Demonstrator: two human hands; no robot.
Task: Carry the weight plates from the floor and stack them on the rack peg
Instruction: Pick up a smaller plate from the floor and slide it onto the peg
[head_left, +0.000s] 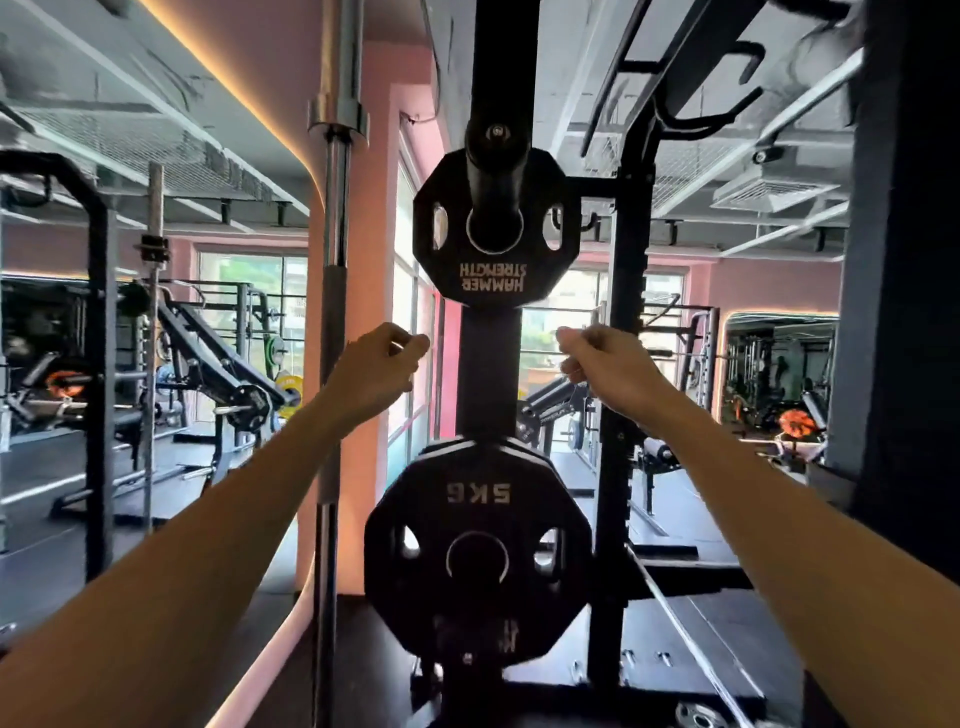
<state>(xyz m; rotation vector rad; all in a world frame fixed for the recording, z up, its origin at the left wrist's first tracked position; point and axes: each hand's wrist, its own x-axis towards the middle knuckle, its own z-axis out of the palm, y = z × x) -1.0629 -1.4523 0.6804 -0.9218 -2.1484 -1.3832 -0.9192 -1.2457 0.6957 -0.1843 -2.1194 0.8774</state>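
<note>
On the rack upright (491, 374), one weight plate (496, 228) hangs on the upper peg (494, 156) and a stack (478, 551) below. The step looks finished; next means fetching another plate. Left hand (376, 371) and right hand (605, 366) flank the upright, each grip loosely curled, seemingly holding nothing.

Black rack upright (488, 364), upper peg (494, 171) holding one plate (493, 260), lower plates (478, 561) stacked
</note>
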